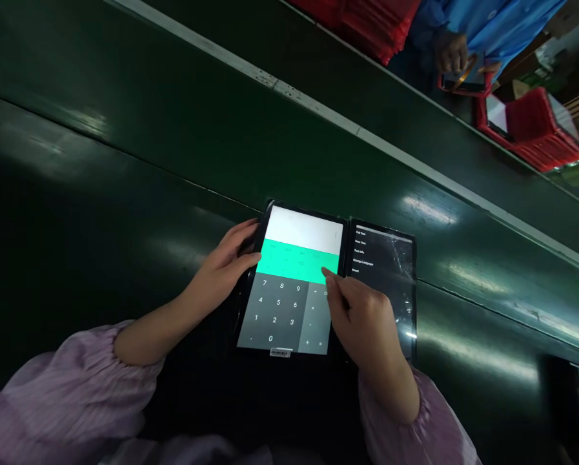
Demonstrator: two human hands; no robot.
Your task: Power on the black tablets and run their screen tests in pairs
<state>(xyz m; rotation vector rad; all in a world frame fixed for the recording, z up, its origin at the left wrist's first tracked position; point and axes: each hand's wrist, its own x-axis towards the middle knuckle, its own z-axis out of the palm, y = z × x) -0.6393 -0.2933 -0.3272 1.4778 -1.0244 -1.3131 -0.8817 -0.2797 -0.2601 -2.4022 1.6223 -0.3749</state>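
A black tablet [278,302] lies in front of me, its screen lit with a calculator: white display, green band, grey number keys. My left hand [226,261] grips its left edge, thumb on the front and fingers partly hidden behind. Over the right part of the screen, my right hand [364,313] has its index finger pointing at the green band, the other fingers curled in with nothing in them. Whether the fingertip touches the glass I cannot tell. A second tablet [383,258] with a dark text menu lies close against the right side, partly covered by my right hand.
A dark green workbench [139,213] carries a pale strip [318,110] running diagonally. Across it, a person in blue [492,26] handles a red-edged device [463,81]. Red stacks [536,129] stand nearby. Another dark device [567,400] sits at lower right.
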